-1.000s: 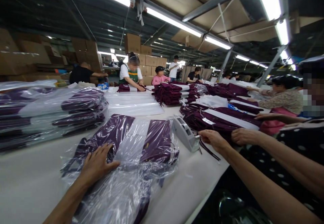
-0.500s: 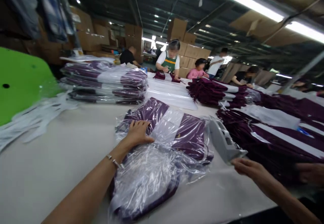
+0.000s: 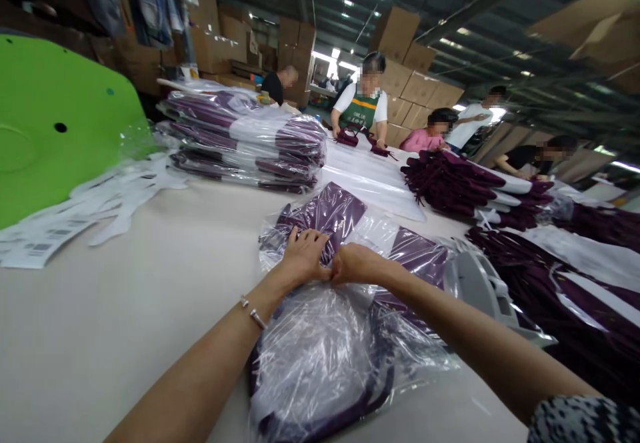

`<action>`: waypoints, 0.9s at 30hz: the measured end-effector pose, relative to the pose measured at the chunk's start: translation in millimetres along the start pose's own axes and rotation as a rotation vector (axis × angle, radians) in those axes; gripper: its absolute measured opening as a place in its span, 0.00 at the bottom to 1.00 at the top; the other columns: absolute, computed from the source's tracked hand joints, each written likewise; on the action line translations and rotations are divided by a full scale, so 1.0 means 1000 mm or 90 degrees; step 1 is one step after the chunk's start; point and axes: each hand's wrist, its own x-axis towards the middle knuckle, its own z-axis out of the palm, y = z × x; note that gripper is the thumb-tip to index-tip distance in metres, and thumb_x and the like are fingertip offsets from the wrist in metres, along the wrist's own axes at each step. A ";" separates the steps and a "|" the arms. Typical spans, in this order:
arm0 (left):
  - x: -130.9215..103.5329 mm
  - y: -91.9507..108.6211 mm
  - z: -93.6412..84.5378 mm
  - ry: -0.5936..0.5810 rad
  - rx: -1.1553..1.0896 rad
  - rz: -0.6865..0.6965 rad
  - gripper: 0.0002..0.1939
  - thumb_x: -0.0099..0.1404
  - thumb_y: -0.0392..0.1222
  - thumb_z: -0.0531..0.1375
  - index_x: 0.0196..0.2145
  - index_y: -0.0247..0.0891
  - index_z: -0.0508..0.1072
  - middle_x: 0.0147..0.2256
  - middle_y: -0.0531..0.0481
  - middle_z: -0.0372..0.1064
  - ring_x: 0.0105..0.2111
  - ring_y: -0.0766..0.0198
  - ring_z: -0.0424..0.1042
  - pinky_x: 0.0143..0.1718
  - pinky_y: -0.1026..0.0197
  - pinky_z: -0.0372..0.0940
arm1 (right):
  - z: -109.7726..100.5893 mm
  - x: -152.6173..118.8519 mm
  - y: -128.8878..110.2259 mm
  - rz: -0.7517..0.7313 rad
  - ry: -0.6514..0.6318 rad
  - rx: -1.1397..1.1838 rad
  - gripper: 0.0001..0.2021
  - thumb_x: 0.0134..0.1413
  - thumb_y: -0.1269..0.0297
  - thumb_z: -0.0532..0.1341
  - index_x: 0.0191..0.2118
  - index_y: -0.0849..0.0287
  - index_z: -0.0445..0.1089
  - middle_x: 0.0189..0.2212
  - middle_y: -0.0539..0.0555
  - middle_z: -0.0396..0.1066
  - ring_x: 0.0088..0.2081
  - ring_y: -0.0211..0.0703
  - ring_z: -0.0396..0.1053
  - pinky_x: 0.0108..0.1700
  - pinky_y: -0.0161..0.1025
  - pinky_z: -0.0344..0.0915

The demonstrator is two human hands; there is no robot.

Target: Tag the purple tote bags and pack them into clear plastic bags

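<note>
A folded purple garment with a white panel lies in a clear plastic bag (image 3: 313, 349) on the table in front of me. My left hand (image 3: 306, 256) rests open on the bag's upper left part, fingers spread over the plastic. Right beside its thumb, my right hand (image 3: 356, 264) is closed and pressed down at the bag's middle. Whatever its fingers pinch is hidden. To the right of the bag sits a grey tape dispenser (image 3: 483, 289), partly behind my right forearm.
Bagged garments (image 3: 245, 139) are stacked at the back left, near paper label strips (image 3: 125, 193) and a green board (image 3: 65, 129). Piles of dark purple garments (image 3: 460, 183) line the right side. Several co-workers stand or sit across the table, one in a green apron (image 3: 363, 109).
My right hand has moved left from the tape dispenser's front end to the bag, beside my left hand. The left hand keeps its place on the bag. The view has shifted.
</note>
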 end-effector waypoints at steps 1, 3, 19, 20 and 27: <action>0.000 -0.001 0.000 -0.003 -0.007 0.004 0.44 0.49 0.59 0.66 0.60 0.39 0.63 0.59 0.39 0.64 0.62 0.44 0.59 0.69 0.36 0.35 | 0.000 0.004 0.001 0.005 -0.004 -0.016 0.06 0.41 0.61 0.69 0.27 0.56 0.81 0.21 0.53 0.73 0.26 0.43 0.70 0.28 0.36 0.59; 0.000 -0.003 -0.002 -0.020 -0.023 0.011 0.44 0.49 0.58 0.66 0.61 0.38 0.62 0.60 0.37 0.63 0.63 0.43 0.57 0.68 0.35 0.35 | 0.001 0.010 0.002 0.017 -0.016 -0.054 0.07 0.41 0.59 0.69 0.27 0.56 0.81 0.22 0.54 0.74 0.27 0.46 0.72 0.29 0.37 0.61; 0.001 -0.006 -0.012 -0.057 -0.049 0.017 0.42 0.52 0.57 0.67 0.60 0.39 0.63 0.60 0.39 0.64 0.62 0.45 0.60 0.69 0.37 0.36 | -0.001 0.013 0.056 -0.014 0.108 0.055 0.37 0.34 0.47 0.75 0.52 0.56 0.71 0.49 0.59 0.73 0.49 0.57 0.71 0.49 0.48 0.65; 0.001 -0.006 -0.012 -0.058 -0.048 0.018 0.42 0.51 0.57 0.67 0.61 0.40 0.63 0.60 0.39 0.64 0.62 0.45 0.59 0.69 0.37 0.36 | 0.005 0.013 0.061 -0.029 0.150 0.074 0.43 0.32 0.46 0.76 0.57 0.56 0.68 0.56 0.61 0.69 0.55 0.61 0.66 0.55 0.52 0.62; 0.000 -0.006 -0.011 -0.054 -0.028 0.024 0.43 0.52 0.58 0.66 0.62 0.41 0.62 0.60 0.38 0.63 0.62 0.43 0.60 0.68 0.36 0.38 | 0.047 0.025 0.070 0.020 0.162 0.191 0.66 0.25 0.42 0.76 0.71 0.61 0.49 0.71 0.71 0.42 0.70 0.69 0.42 0.69 0.59 0.45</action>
